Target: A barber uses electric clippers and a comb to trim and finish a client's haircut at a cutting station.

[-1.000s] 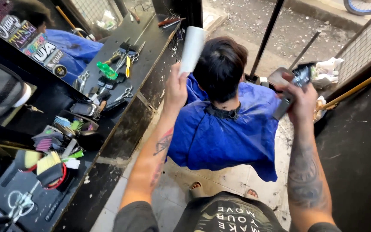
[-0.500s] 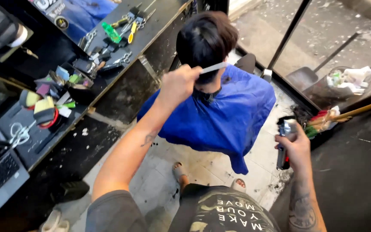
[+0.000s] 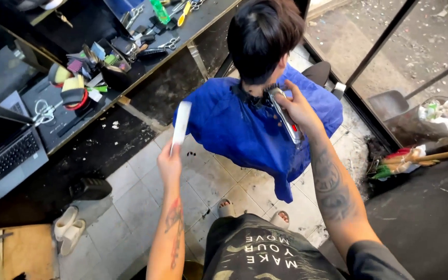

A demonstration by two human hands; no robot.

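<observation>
One hair clipper, gripped tight in the right hand, meets the nape above a blue cape; the left hand, closed on one white comb, hangs well apart.

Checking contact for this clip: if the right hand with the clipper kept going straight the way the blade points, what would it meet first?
The right hand aims the hair clipper up at the nape; it would first meet the seated person's dark hair, apparently touching already, though depth is unclear.

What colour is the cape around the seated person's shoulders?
Plain bright blue cape, seen best in the head view.
</observation>
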